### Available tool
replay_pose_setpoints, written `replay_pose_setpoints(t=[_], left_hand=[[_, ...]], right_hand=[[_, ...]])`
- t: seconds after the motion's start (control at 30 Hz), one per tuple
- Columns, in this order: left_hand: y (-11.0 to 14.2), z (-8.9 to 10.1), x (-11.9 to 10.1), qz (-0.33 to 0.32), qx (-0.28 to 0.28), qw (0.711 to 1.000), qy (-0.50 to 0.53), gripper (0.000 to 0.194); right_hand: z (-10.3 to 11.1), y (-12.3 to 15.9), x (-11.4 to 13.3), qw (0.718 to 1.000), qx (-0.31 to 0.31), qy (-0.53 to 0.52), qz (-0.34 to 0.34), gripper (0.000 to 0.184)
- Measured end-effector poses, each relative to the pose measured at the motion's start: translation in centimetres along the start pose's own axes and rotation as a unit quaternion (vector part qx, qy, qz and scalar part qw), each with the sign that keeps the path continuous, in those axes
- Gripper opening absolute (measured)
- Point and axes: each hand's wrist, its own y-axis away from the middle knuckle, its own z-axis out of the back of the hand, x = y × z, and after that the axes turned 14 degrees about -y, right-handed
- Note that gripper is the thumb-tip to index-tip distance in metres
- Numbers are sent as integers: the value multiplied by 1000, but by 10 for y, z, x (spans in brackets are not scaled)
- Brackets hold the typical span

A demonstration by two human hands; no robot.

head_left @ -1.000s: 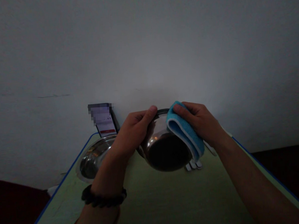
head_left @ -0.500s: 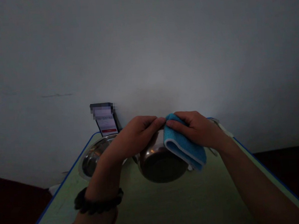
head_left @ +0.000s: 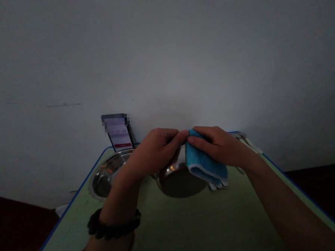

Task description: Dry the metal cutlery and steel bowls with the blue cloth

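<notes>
A shiny metal bowl point(head_left: 177, 179) is held up over the table, tilted so that its dark underside faces me. My left hand point(head_left: 156, 150) is closed on its far left rim, thumb on the outer wall. Folded over the right side of the rim is a blue cloth point(head_left: 203, 163) with a pale edge. My right hand point(head_left: 216, 143) grips this cloth against the bowl, its thumb on top. Both thumbs nearly meet at the far rim. The fingers behind the bowl are hidden.
A second metal bowl point(head_left: 99, 183) stands on the green table point(head_left: 172, 226) at left. Behind it a phone point(head_left: 119, 135) leans on the wall. White-handled utensils point(head_left: 251, 145) lie at the far right, and several spoon-like ends point(head_left: 219, 185) show beneath the cloth.
The bowl first came down and tilted, then rose slightly. My left hand has slid along the rim toward my right, so the thumbs are closer. The cloth has shifted a little left.
</notes>
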Motion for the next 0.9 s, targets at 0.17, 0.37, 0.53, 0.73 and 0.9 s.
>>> replay_pose_setpoints(t=[0.17,0.37,0.53,0.73,0.9], left_hand=[[1,1,-3,-8,-11,1000,11,32],[6,6,-14,7,-35,999,35,33],[10,9,-21,34,-40,997,64,37],[9,9,-21,4,-36,999,25,34],[9,9,-22,-9,-34,999,-5,36]], right_hand=[[0,-1,5,999,-33,-3,28,24],[0,1,13,995,-80,11,60,25],[0,2,13,993,-91,-4,71,27],[0,2,11,994,-86,-26,68,26],[0,3,10,994,-79,-44,66,25]])
